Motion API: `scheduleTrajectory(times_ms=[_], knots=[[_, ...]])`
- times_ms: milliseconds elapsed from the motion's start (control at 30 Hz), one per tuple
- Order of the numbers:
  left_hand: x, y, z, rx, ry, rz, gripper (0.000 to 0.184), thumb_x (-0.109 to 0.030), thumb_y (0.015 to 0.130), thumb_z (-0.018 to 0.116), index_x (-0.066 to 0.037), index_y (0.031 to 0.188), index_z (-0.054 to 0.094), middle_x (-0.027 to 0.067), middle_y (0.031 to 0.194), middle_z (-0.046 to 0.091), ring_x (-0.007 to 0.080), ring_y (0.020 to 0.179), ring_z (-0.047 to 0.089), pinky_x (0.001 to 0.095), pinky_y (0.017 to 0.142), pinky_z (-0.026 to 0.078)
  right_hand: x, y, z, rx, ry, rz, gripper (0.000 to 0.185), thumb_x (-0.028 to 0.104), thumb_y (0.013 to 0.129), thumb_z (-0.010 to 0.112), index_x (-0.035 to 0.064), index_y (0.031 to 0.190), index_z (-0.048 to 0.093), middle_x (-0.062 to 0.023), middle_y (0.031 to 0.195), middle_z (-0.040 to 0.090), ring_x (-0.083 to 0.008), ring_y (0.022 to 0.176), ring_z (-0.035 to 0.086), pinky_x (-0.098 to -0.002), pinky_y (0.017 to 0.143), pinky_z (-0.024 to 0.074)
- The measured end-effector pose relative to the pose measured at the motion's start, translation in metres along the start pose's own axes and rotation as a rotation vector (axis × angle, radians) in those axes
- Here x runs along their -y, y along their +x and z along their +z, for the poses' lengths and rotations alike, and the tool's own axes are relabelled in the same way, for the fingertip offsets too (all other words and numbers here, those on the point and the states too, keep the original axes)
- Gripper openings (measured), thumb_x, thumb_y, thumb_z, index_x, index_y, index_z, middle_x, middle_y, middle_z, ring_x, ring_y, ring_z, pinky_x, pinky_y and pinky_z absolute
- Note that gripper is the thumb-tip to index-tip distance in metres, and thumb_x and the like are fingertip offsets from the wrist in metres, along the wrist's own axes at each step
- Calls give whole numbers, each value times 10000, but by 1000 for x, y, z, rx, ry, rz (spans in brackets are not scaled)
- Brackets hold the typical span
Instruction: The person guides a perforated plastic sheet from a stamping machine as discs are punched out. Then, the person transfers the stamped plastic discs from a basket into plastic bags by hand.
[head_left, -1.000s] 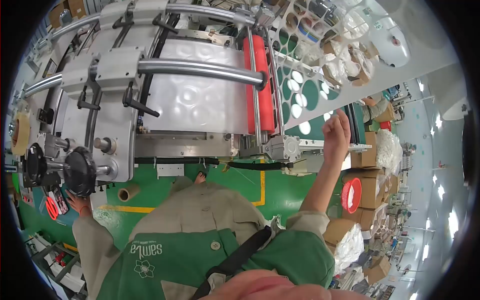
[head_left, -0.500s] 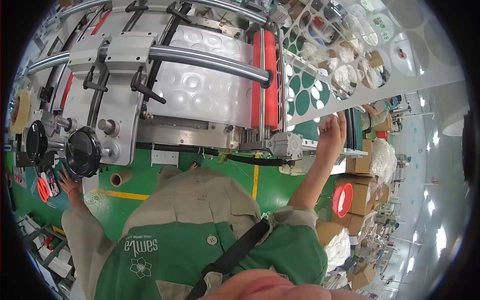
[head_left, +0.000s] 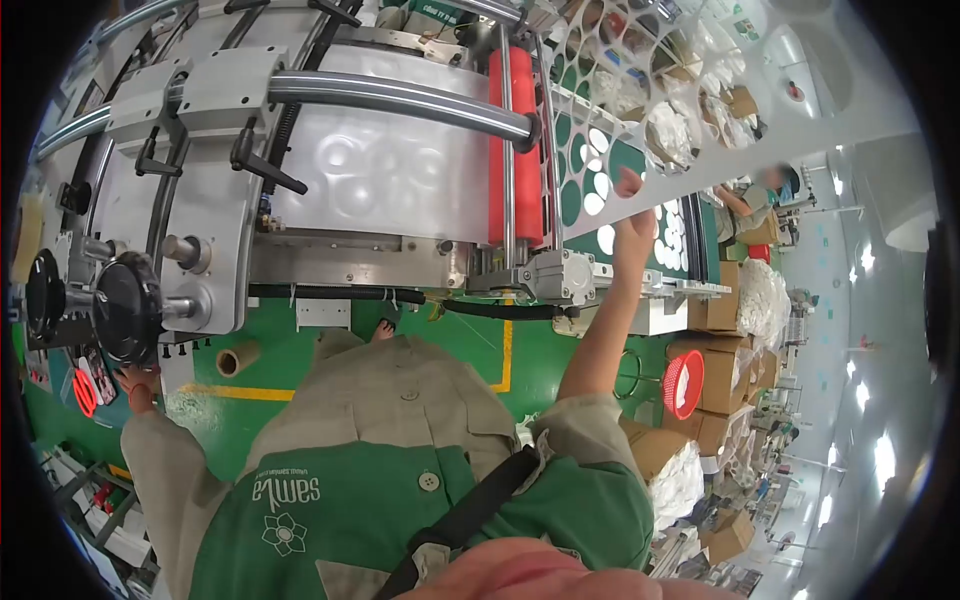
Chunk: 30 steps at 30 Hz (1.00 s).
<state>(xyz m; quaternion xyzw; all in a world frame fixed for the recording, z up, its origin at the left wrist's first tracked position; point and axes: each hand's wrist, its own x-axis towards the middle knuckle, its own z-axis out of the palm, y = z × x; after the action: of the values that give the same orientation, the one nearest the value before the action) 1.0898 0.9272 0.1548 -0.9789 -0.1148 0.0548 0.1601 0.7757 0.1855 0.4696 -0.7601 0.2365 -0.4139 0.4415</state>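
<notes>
My right hand is at the lower edge of a pale perforated sheet, right of the red roller. Its fingers are bent round the sheet's edge strip, and part of them shows through a hole. White ovals lie on the green belt beneath the sheet. My left hand is low at the left, just under a black knob; its fingers are apart, partly hidden by the knob. Red scissors lie beside it. An embossed white sheet runs to the roller.
Steel bars cross over the machine. A cardboard tube lies on the green floor. A red basket stands near cardboard boxes at the right. Another person is at work beyond the belt.
My right hand has moved up and left, from beside the perforated sheet's edge onto it. My left hand, spread half a second ago, is now more hidden by the knob. The view has shifted.
</notes>
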Motion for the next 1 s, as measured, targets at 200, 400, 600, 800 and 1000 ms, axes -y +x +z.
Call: scheduleTrajectory(times_ms=[200,400,600,800,1000], knots=[[8,12,10,-83,-57,20,984,-412,534,692,-301,1353,158,-2,1427,47,373,1237,221,462,961,282,25,59,9,556,-479,-251,268,54,747,550,64,1014,577,-45,931,511,-112,643,471,-236,580,406],[13,22,41,-176,-190,62,1076,-333,527,711,-418,1335,6,-10,1430,21,409,1219,229,496,933,297,64,73,-17,292,-558,-240,145,31,738,578,7,874,621,-54,730,617,-97,654,555,-241,594,431],[12,18,36,-163,-214,45,1082,-304,543,714,-431,1328,-20,-8,1429,30,424,1213,232,499,947,284,25,72,-53,-68,-500,-414,169,20,762,587,-20,923,620,-73,825,638,-87,751,566,-233,663,444],[12,14,23,-90,-248,34,1082,-256,560,707,-449,1318,-41,-9,1435,8,419,1250,155,502,986,227,-65,39,-61,118,-694,-153,130,76,709,621,-9,802,591,-107,613,573,-162,510,519,-268,503,392],[4,2,10,-79,-244,34,1064,-251,569,704,-443,1323,-21,-12,1435,11,400,1253,167,479,1001,206,-42,9,-42,195,-683,36,179,104,736,623,16,892,610,-67,655,605,-119,540,541,-242,503,407]])
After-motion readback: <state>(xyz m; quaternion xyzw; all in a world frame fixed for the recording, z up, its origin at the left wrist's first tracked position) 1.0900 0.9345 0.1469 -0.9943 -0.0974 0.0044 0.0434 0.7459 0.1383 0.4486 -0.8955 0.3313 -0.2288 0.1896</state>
